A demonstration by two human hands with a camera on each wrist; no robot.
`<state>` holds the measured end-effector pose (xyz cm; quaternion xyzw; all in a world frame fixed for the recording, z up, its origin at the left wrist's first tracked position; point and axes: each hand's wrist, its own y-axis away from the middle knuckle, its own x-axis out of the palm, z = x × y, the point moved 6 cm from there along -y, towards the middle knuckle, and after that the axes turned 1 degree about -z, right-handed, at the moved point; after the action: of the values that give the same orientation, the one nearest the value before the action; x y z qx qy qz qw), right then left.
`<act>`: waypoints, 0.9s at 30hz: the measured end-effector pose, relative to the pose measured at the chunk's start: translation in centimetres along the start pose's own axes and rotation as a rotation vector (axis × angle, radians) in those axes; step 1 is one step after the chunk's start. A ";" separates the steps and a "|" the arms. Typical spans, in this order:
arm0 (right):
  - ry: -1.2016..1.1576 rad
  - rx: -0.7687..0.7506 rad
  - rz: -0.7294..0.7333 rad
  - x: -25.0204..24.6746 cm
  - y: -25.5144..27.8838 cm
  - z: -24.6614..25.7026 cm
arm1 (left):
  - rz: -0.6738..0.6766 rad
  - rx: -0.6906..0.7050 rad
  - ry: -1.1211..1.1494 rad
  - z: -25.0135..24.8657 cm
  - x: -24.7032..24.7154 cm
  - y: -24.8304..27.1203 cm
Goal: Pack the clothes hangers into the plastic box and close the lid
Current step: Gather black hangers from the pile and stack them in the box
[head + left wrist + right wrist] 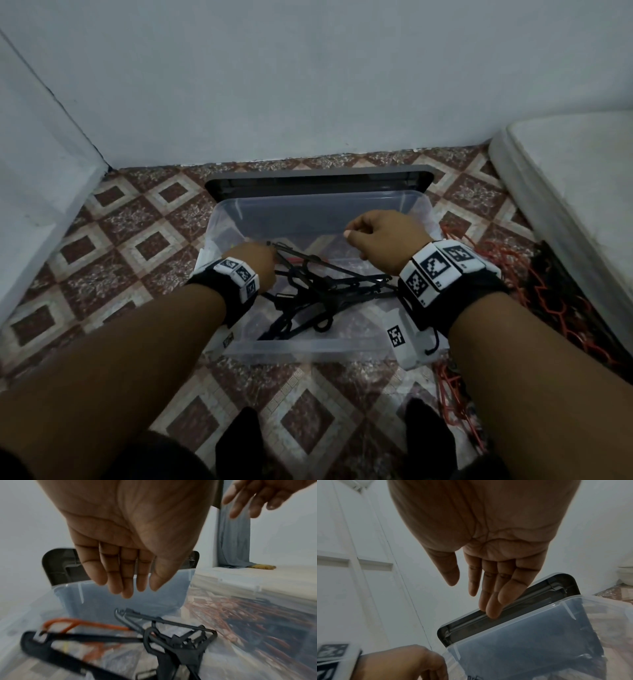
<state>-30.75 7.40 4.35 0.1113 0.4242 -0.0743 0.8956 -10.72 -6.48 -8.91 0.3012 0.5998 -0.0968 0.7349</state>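
both hands over the open plastic box [236, 212], neither holding anything. left hand [130, 536] is flat, fingers straight and together, hovering just above the black hangers [318, 291] tangled on the box floor; one orange hanger [80, 623] lies under them. right hand [387, 236] hangs higher, nearer the back wall of the box; the wrist view shows its fingers loose and extended, empty.

remaining hangers [534, 291], orange and black, are heaped on the floor tiles just outside the box's right side, against the mattress [575, 192]. so the pile lies right of and slightly behind the right hand; that hand looks nearer and is likely the one to fetch. the pile's long axis runs roughly front to back along the box.

lid [318, 178] stands behind the box against the wall, not yet on.
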 end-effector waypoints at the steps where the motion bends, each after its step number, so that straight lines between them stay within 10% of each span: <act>1: 0.008 -0.006 0.004 0.0 -0.3 -0.1 | 0.011 0.012 0.008 0.0 0.1 -1.1; 16: 0.032 0.025 0.028 1.1 -4.1 -4.1 | 0.119 -0.084 -0.034 0.4 6.7 -12.5; 27: 0.051 0.038 0.051 0.7 -3.5 -3.1 | -0.219 0.324 0.238 -1.0 -10.5 -0.3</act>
<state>-33.36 4.76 1.40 0.1409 0.4422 -0.0568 0.8839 -14.43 -8.46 0.72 0.3578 0.6880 -0.2348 0.5861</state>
